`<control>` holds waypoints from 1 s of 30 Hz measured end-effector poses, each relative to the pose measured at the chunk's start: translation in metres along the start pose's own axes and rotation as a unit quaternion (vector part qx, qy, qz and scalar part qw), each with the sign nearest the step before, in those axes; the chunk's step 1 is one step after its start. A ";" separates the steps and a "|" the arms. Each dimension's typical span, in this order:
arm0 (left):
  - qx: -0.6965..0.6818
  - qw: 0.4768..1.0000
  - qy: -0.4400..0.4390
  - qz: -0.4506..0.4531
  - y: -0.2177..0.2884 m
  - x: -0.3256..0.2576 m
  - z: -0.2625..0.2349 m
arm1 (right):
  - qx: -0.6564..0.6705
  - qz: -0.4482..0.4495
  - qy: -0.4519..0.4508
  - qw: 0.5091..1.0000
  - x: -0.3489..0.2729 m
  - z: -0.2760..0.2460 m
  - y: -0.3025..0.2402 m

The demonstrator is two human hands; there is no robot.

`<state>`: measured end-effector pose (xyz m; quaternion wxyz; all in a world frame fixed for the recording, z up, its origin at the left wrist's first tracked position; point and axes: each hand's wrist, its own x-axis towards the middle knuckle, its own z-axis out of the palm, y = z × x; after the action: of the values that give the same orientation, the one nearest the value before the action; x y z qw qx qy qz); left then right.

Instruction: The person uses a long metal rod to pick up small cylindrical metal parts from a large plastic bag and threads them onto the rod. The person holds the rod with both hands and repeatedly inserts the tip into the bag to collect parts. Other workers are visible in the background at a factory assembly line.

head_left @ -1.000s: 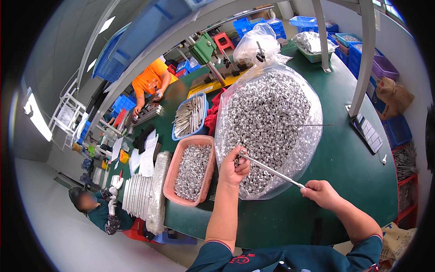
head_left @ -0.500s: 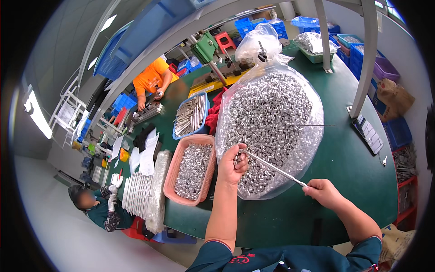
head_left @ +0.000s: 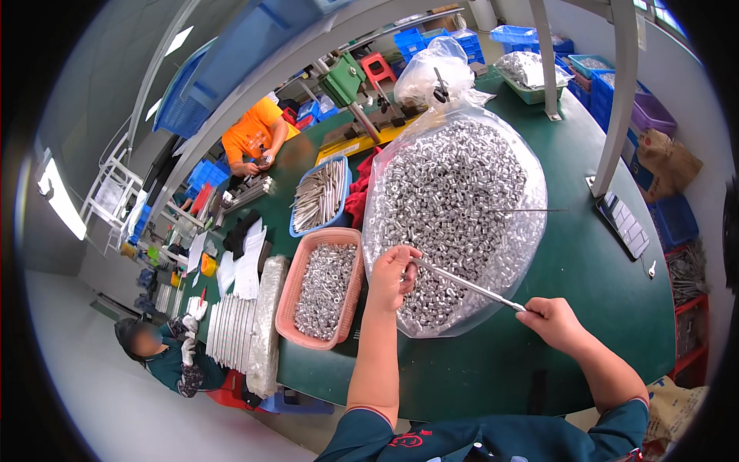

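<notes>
A slim silvery metal rod (head_left: 471, 286) slants between my two hands, above the near part of a big clear plastic bag (head_left: 536, 258). My left hand (head_left: 392, 276) is closed at its upper left end, thumb and forefinger pinching it. The lower right end sits in the pinch of my right hand (head_left: 551, 322), over the green table. Inside the spread bag lies a heap of small silvery metal sleeves (head_left: 454, 192). A thin dark needle-like rod (head_left: 527, 210) crosses the bag's right side.
Left of the bag stand a pink basket (head_left: 282, 308) of small metal parts and a blue basket (head_left: 349, 202) of metal rods. A phone (head_left: 622, 225) lies at the right, by a shelf post (head_left: 618, 115). Two co-workers (head_left: 250, 135) sit at the far left and left.
The rod still spans both hands, and my left fingers have shifted slightly around its end. The view has moved a little. The orange-shirted co-worker's hands have come closer together.
</notes>
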<state>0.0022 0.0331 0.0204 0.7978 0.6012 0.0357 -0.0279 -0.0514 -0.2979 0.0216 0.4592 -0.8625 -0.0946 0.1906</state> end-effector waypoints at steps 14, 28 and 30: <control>-0.035 0.993 -0.048 -0.106 0.008 -0.001 -0.017 | -0.122 -0.109 0.085 0.983 0.000 0.006 0.005; -0.221 0.970 -0.073 -0.071 0.003 -0.002 -0.003 | 0.093 0.018 -0.048 0.994 0.003 0.006 0.002; -0.211 0.973 -0.071 -0.066 0.001 -0.001 -0.004 | 0.088 0.008 -0.044 0.995 0.003 0.005 0.000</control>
<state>0.0009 0.0376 0.0206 0.9037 0.4119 0.0236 -0.1144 -0.0507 -0.2932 0.0182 0.5269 -0.8104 -0.0905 0.2395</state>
